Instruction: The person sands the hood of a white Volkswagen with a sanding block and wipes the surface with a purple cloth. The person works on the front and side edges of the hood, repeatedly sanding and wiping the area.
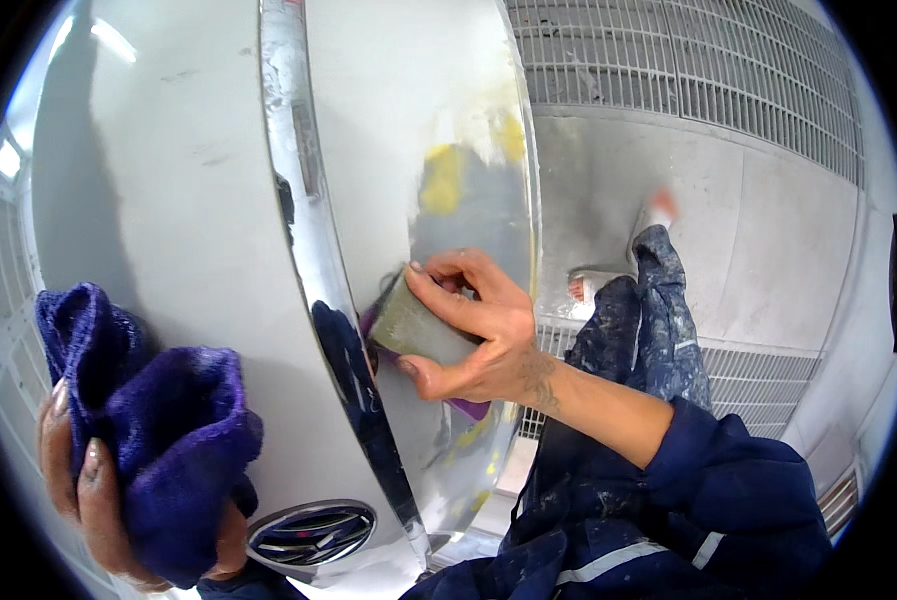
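My right hand [499, 330] grips a grey-green sanding block [419, 328] between thumb and fingers. Under the block shows the edge of a purple abrasive sheet [471, 409], against the white car panel [369, 160]. Just beyond this hand, the panel has a grey patch [479, 215] with yellow spots [442, 180]. At the lower left, my left hand [91, 500] is wrapped round a bunched purple cloth [184, 440], partly hidden by its folds. Close to that cloth sits an oval car badge [314, 532].
A dark and silver trim strip [359, 390] runs along the car between my hands. To the right lie a grey floor [759, 240] and metal floor gratings [689, 50]. My paint-spotted trouser legs [669, 330] stand beside the panel's edge.
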The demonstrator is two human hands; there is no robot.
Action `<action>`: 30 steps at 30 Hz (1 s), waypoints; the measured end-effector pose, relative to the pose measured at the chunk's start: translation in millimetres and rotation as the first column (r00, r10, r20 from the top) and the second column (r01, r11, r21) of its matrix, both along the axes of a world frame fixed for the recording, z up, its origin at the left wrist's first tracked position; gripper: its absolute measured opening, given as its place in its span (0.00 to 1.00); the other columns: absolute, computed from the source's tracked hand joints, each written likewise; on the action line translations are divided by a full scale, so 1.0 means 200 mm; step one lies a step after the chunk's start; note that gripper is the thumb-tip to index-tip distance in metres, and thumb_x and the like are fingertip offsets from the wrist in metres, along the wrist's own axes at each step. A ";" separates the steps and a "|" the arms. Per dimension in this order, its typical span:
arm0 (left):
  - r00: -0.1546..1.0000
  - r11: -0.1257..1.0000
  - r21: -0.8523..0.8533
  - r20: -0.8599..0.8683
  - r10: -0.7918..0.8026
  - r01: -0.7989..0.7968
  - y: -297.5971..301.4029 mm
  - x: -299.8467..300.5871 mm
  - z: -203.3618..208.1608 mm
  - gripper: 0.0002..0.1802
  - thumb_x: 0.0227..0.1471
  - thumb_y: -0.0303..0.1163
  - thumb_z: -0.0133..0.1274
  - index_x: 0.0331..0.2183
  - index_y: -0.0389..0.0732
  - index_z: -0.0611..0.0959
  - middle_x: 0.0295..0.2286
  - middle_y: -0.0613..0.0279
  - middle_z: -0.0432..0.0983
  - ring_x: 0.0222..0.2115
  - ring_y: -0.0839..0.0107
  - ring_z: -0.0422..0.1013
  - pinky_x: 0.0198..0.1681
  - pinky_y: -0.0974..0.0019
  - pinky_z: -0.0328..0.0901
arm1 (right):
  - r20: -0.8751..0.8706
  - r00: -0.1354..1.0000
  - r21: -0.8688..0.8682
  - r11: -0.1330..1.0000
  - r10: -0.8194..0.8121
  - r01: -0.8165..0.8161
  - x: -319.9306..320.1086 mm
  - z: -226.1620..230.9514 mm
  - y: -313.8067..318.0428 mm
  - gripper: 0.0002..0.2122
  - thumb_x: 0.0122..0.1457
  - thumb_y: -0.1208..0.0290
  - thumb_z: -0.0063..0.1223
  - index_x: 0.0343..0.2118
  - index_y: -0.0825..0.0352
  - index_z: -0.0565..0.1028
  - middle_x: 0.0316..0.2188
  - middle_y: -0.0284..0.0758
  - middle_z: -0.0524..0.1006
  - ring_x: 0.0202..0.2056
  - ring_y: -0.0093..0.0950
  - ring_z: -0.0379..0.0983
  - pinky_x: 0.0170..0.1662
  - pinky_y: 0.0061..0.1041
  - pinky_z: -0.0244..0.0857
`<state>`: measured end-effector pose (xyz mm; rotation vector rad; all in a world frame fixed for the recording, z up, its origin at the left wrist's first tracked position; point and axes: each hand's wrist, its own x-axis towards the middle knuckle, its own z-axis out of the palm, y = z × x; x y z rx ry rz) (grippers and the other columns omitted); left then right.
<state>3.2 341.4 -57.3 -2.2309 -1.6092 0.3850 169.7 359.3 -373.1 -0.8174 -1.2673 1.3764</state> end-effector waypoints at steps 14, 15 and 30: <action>1.000 0.991 -0.136 -0.024 -0.020 0.017 0.06 0.06 0.07 0.34 0.59 0.51 0.66 0.62 0.48 0.78 0.61 0.43 0.74 0.61 0.38 0.72 0.67 0.37 0.67 | 0.255 0.958 -0.218 0.957 -0.133 0.191 0.16 0.11 -0.14 0.36 0.50 0.69 0.75 0.63 0.76 0.77 0.48 0.46 0.74 0.45 0.35 0.74 0.49 0.33 0.73; 0.998 0.987 -0.161 -0.057 -0.027 0.018 0.06 0.09 0.09 0.33 0.60 0.52 0.64 0.61 0.48 0.79 0.61 0.44 0.75 0.61 0.38 0.72 0.66 0.38 0.67 | 0.311 0.946 -0.193 0.969 -0.090 0.155 0.17 0.12 -0.21 0.35 0.49 0.69 0.76 0.62 0.75 0.77 0.46 0.46 0.73 0.43 0.37 0.72 0.46 0.34 0.72; 0.959 0.936 -0.212 0.040 -0.280 0.282 -0.01 -0.06 0.07 0.23 0.59 0.51 0.61 0.48 0.46 0.81 0.47 0.40 0.80 0.46 0.46 0.80 0.56 0.38 0.76 | 0.550 0.817 0.178 0.980 -0.171 0.086 0.06 -0.01 -0.14 0.31 0.48 0.72 0.75 0.58 0.73 0.79 0.41 0.50 0.69 0.38 0.47 0.68 0.39 0.42 0.68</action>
